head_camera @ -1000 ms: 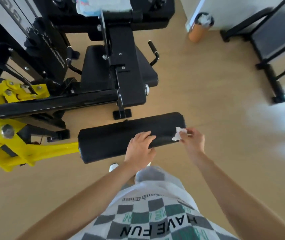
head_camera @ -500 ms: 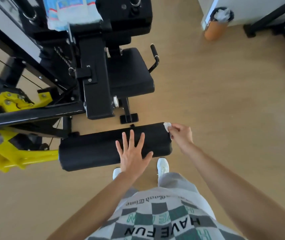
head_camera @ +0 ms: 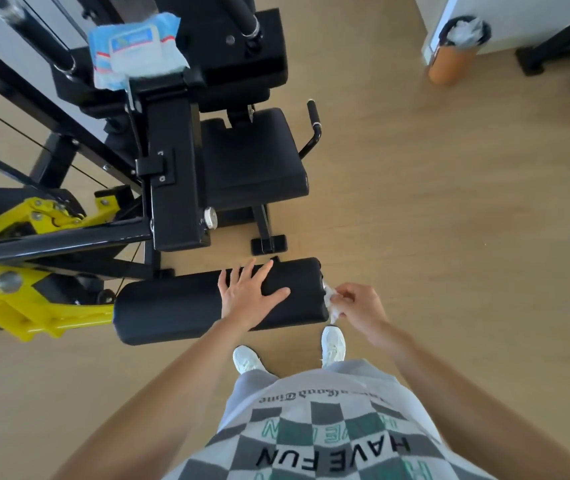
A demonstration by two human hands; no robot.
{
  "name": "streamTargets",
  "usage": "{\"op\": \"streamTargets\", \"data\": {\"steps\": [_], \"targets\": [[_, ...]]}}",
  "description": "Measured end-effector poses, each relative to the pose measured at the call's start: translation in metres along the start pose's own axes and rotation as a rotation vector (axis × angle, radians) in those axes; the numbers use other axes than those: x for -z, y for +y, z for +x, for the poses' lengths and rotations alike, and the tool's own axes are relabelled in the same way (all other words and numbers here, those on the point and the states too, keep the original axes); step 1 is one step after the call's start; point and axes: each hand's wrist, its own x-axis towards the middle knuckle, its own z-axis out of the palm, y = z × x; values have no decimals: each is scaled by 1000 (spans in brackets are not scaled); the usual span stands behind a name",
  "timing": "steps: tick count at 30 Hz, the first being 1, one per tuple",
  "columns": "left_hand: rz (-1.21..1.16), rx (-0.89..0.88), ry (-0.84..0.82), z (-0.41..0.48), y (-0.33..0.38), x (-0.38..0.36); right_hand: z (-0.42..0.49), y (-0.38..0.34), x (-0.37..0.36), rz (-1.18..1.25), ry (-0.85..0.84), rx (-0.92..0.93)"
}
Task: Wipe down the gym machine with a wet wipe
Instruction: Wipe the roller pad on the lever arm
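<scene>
Gym machine [head_camera: 172, 188]: black frame, yellow lever arm [head_camera: 34, 306], padded seat [head_camera: 252, 157], foam roller pad [head_camera: 172, 306] lying crosswise nearest the person.

Left hand [head_camera: 250, 294]: flat on top of the roller pad, fingers straight and spread, gripping nothing. Likely there to stop the pad turning under the wiping.

Right hand [head_camera: 359, 304]: fingers curled, pinching the crumpled white wet wipe [head_camera: 331, 304] against the pad's right end face. Judged step: cleaning that end cap.

Wipes pack [head_camera: 138, 51]: blue and white, resting on the machine's upper part, probably parked within reach for a fresh sheet. Label too blurred to read.

Bin [head_camera: 456, 50]: orange, white waste inside, well apart by the wall.

Writing: shirt [head_camera: 332, 452] reads "HAVE FUN", upside down from this view; 1 smaller ornate line above it, illegible.
</scene>
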Motion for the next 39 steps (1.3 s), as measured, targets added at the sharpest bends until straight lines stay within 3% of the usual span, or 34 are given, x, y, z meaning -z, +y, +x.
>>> {"op": "streamTargets", "data": {"steps": [3,6,8,15,23,27,31,39], "targets": [[-33,20,5,4,5,3,10,-2,8,109,83,-59],[-62,-10,176,-12,14,-1,23,-13,13,151,154,-60],[-67,-25,260,-29,23,-11,30,-21,10,156,146,-31],[-70,-25,284,-45,31,-41,20,-17,-7,53,54,148],[-76,-28,175,-23,28,-19,24,0,4,123,-10,0],[-73,-20,153,-24,29,-16,33,-17,8,155,97,57],[-97,-18,138,-22,29,-13,27,-22,-2,96,26,160],[-101,-47,31,1,24,-3,7,2,4,7,-72,123]]}}
